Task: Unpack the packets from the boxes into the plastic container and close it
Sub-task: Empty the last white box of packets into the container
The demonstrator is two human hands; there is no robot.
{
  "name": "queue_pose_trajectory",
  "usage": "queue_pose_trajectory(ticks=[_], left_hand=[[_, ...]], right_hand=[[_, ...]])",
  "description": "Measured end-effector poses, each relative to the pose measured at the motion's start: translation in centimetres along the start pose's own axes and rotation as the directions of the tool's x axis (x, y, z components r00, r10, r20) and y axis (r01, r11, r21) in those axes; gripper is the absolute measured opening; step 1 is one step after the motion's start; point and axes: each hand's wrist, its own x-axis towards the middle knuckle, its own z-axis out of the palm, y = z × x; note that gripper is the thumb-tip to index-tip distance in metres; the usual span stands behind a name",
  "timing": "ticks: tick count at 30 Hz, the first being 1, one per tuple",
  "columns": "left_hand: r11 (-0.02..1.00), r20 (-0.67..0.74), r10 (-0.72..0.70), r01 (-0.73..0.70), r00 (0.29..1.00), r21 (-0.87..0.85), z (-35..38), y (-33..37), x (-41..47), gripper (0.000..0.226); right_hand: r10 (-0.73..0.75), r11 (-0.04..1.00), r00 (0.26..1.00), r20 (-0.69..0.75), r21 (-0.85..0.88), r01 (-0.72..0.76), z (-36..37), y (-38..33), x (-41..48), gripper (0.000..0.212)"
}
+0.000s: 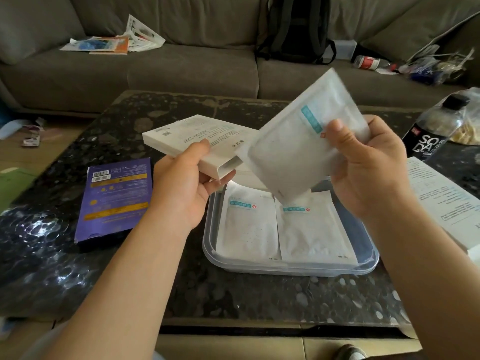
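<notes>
My left hand (181,185) grips a flat white box (192,136) above the table, its open end facing right. My right hand (368,167) pinches a white packet (293,141) with a teal label, held tilted just outside the box mouth and over the container. The clear plastic container (291,267) sits on the table below, without a lid on it. Two white packets lie flat side by side inside it, one on the left (246,229) and one on the right (314,232). A purple flat box (117,198) lies on the table to the left.
A dark soda bottle (433,128) stands at the right by a clear bag. White printed sheets (441,201) lie at the right edge. The dark stone table (233,294) fronts a grey sofa (181,68) with a black backpack (296,29) and litter.
</notes>
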Motion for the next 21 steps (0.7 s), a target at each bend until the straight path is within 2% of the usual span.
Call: queue_pose_trajectory(ticks=[3, 7, 11, 13, 15, 16, 18, 20, 21], left_hand=[[0.999, -0.025, 0.033, -0.033, 0.999, -0.012, -0.1, 0.1, 0.1, 0.027], [0.998, -0.055, 0.055, -0.058, 0.997, -0.039, -0.3, 0.2, 0.2, 0.033], [0.997, -0.064, 0.059, -0.063, 0.996, -0.055, -0.4, 0.4, 0.2, 0.031], [0.997, -0.06, 0.054, -0.057, 0.997, -0.049, -0.4, 0.3, 0.2, 0.032], [0.997, -0.057, 0.051, -0.053, 0.997, -0.047, -0.4, 0.3, 0.1, 0.034], [0.997, -0.056, 0.051, -0.053, 0.997, -0.047, -0.4, 0.3, 0.1, 0.034], [0.998, -0.056, 0.051, -0.054, 0.997, -0.046, -0.4, 0.4, 0.2, 0.032], [0.998, -0.054, 0.052, -0.054, 0.997, -0.037, -0.4, 0.4, 0.2, 0.031], [0.998, -0.053, 0.052, -0.053, 0.997, -0.034, -0.4, 0.4, 0.2, 0.031]], right_hand=[[0.119, 0.988, 0.992, -0.047, -0.098, -0.124, -0.9, 0.9, 0.4, 0.021], [0.311, 0.921, 0.95, 0.002, -0.248, -0.3, -1.1, 2.2, 0.4, 0.032], [0.477, 0.848, 0.875, 0.077, -0.303, -0.435, 0.1, 3.7, -0.2, 0.027], [0.518, 0.812, 0.851, 0.087, -0.362, -0.457, 0.8, 4.2, -0.5, 0.027], [0.481, 0.742, 0.874, 0.071, -0.564, -0.362, 1.4, 4.8, -0.5, 0.03], [0.426, 0.643, 0.902, 0.075, -0.727, -0.243, 1.5, 5.1, -0.4, 0.034], [0.333, 0.311, 0.932, 0.144, -0.95, 0.036, 1.6, 5.6, -0.5, 0.047], [0.265, 0.023, 0.94, 0.213, -0.976, 0.214, 1.7, 6.0, -0.8, 0.066], [0.228, -0.069, 0.943, 0.242, -0.962, 0.264, 1.8, 6.0, -1.1, 0.072]])
